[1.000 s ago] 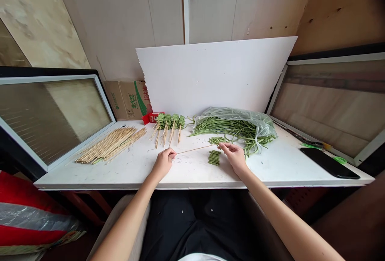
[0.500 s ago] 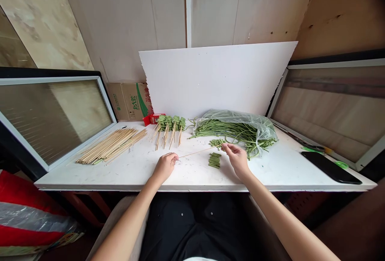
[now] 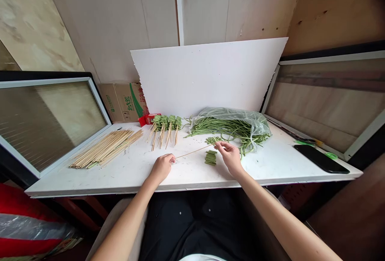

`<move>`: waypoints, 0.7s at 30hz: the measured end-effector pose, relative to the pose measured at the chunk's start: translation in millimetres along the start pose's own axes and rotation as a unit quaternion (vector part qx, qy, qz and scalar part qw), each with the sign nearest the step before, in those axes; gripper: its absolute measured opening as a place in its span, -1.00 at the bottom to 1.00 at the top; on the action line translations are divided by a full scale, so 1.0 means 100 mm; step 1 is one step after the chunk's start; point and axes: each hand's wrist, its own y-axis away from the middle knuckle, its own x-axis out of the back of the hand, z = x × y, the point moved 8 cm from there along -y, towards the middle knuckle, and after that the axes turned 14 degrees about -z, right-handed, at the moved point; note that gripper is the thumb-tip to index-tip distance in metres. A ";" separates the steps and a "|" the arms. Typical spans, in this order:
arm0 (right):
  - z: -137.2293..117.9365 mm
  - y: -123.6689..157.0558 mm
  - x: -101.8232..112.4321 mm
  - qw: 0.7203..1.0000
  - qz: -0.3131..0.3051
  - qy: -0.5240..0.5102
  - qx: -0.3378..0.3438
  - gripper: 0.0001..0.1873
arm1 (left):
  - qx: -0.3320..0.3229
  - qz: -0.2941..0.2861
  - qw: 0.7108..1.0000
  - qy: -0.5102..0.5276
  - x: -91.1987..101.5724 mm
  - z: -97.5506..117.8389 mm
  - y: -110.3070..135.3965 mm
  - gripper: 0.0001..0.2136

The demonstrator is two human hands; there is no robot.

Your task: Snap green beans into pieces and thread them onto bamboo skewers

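A thin bamboo skewer (image 3: 194, 151) stretches across the gap between my two hands, just above the table. Its left end is in the closed fingers of my left hand (image 3: 161, 167). My right hand (image 3: 230, 158) pinches the other end, which sits a little higher; whether a bean piece is also in those fingers I cannot tell. Directly under the right part of the skewer lies a short row of cut green bean pieces (image 3: 211, 158). Behind it is a small heap of bean bits (image 3: 213, 140), partly next to my right fingertips.
Loose skewers (image 3: 104, 148) lie at the left. Bundles of skewered beans (image 3: 166, 123) rest at the back, beside a red box (image 3: 145, 119). Long beans (image 3: 224, 127) spill from a clear plastic bag (image 3: 240, 114). A black phone (image 3: 320, 158) lies near the right edge of the white table (image 3: 99, 180).
The view has turned slightly, so the whole scene sits further left in the picture. Both hands keep hold of the skewer in nearly the same pose.
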 end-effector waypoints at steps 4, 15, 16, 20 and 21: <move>-0.04 0.03 -0.05 0.999 -0.002 0.028 0.017 -0.53 | -0.007 -0.010 1.000 0.000 -0.03 0.01 -0.01 -0.65; -0.14 0.09 -0.25 0.995 -0.035 0.079 0.047 -0.60 | -0.030 -0.027 0.999 -0.005 -0.11 0.15 -0.02 -0.64; -0.15 0.09 -0.26 0.995 -0.037 0.079 0.048 -0.60 | -0.028 -0.027 0.999 -0.006 -0.12 0.16 -0.02 -0.64; -0.17 0.10 -0.27 0.994 -0.035 0.089 0.056 -0.62 | -0.021 -0.033 0.999 0.002 -0.14 0.18 -0.03 -0.67; -0.18 0.10 -0.27 0.993 -0.032 0.093 0.059 -0.63 | -0.020 -0.035 0.999 0.006 -0.15 0.18 -0.03 -0.67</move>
